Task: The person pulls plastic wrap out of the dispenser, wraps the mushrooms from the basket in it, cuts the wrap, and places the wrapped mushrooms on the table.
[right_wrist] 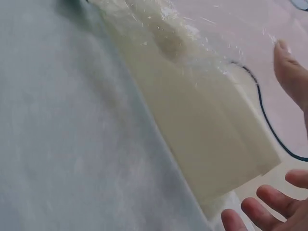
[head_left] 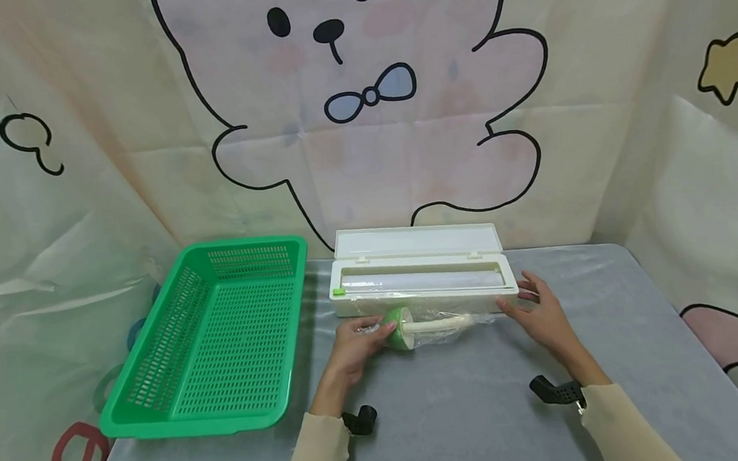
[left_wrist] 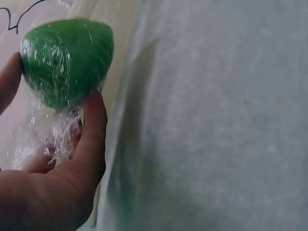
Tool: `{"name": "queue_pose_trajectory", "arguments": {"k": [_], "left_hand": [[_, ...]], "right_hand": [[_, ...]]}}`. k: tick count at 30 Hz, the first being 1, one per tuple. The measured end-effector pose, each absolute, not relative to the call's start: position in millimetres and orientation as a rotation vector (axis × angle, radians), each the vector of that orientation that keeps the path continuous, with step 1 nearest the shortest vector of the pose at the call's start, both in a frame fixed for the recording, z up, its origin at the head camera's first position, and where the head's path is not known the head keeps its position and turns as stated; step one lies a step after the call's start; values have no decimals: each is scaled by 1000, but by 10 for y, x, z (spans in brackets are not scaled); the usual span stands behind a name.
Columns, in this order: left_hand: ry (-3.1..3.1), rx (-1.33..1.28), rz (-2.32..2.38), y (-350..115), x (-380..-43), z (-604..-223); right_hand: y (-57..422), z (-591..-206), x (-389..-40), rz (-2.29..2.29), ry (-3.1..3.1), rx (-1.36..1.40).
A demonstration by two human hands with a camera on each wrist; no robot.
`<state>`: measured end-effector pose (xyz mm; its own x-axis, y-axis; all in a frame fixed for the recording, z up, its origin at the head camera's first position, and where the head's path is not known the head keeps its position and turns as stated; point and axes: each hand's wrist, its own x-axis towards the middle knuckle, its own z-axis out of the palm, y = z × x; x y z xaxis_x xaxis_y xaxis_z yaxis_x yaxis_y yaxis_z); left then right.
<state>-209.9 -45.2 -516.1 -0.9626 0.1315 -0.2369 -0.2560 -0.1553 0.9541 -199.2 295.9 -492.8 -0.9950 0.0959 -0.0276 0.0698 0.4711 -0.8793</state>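
Note:
A mushroom-like piece with a rounded green cap (head_left: 394, 328) and a long pale stem (head_left: 439, 324) lies sideways, wrapped in clear cling film. My left hand (head_left: 355, 345) pinches its cap between thumb and fingers; crinkled film (left_wrist: 62, 130) bunches by the palm in the left wrist view. Behind the piece stands a white cling film dispenser (head_left: 365, 307) with its lid (head_left: 416, 241) raised, a film roll (head_left: 422, 281) inside and a green slider (head_left: 339, 292) at the left. My right hand (head_left: 544, 321), fingers spread, is beside the dispenser's right end, holding nothing.
A green plastic basket (head_left: 222, 360) with slotted walls stands on the left of the grey-covered table (head_left: 452, 428). A cloth backdrop with a cartoon bear (head_left: 363, 158) hangs right behind the table's far edge, and more printed cloth flanks both sides.

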Motion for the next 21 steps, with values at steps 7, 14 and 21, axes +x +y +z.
{"name": "queue_pose_trajectory", "arguments": {"k": [7, 14, 21], "left_hand": [[1766, -168, 2256, -479, -2067, -4994], [1719, -168, 2277, -519, -2045, -4839], [1726, -200, 2301, -496, -2018, -4787]], "right_hand": [[2924, -4891, -1884, 1605, -2362, -326], [2844, -4932, -1789, 2142, -2295, 325], [2660, -4914, -1813, 2306, -2114, 366]]}}
